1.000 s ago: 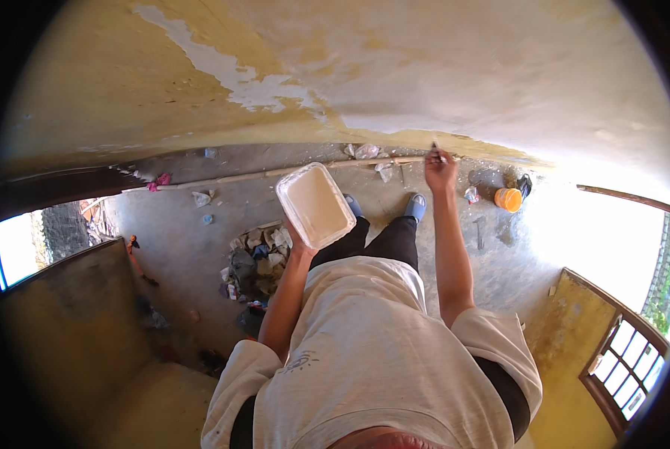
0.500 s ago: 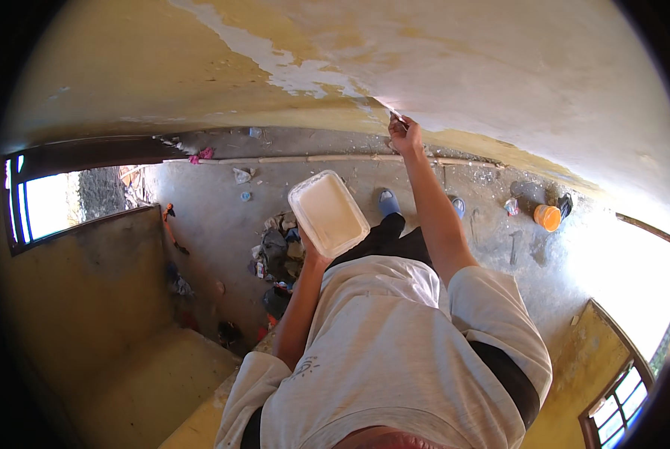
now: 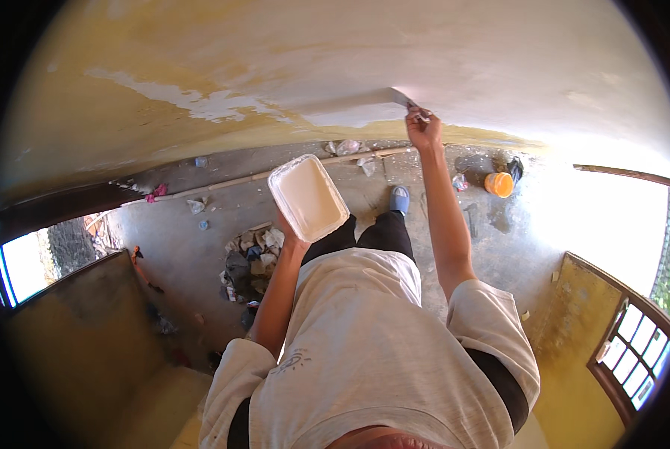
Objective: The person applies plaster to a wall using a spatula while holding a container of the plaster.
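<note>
My left hand holds up a white rectangular tray filled with pale paste, level at chest height. My right hand is raised against the yellow wall and grips a small scraper whose blade lies flat on the wall surface. A fresh whitish smear runs to the left of the blade. Further left on the wall is a patch of peeled white.
A heap of rags and debris lies on the concrete floor below. An orange tub stands near the wall base, with a long stick along it. A window is at left, a barred window at right.
My right hand has risen with the scraper from low by the wall base up to the upper wall. The tray stays raised in my left hand. The view has tilted.
</note>
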Available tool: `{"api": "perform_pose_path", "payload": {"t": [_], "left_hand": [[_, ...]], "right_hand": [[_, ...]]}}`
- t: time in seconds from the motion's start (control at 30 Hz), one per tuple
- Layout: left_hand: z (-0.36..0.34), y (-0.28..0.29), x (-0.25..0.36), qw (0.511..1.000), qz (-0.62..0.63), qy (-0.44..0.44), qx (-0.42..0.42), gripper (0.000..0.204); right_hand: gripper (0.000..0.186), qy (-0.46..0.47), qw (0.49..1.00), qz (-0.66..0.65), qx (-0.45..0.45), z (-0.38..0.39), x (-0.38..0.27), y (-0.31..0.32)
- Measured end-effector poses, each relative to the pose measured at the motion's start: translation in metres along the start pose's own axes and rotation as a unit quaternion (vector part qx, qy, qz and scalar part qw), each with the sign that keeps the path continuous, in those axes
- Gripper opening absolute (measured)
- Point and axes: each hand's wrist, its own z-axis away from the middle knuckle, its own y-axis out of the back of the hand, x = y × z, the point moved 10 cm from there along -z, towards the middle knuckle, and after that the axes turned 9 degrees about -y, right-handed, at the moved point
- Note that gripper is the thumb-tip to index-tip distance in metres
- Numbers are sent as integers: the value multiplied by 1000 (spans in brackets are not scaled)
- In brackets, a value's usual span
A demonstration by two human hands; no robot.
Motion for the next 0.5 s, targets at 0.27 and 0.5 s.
{"api": "perform_pose_path", "payload": {"t": [0.27, 0.5], "left_hand": [[18, -63, -60, 998, 41, 13, -41, 59], [32, -52, -87, 999, 24, -13, -15, 57]], "right_hand": [[40, 79, 993, -85, -3, 87, -172, -17], [29, 10, 998, 64, 4, 71, -135, 69]]}}
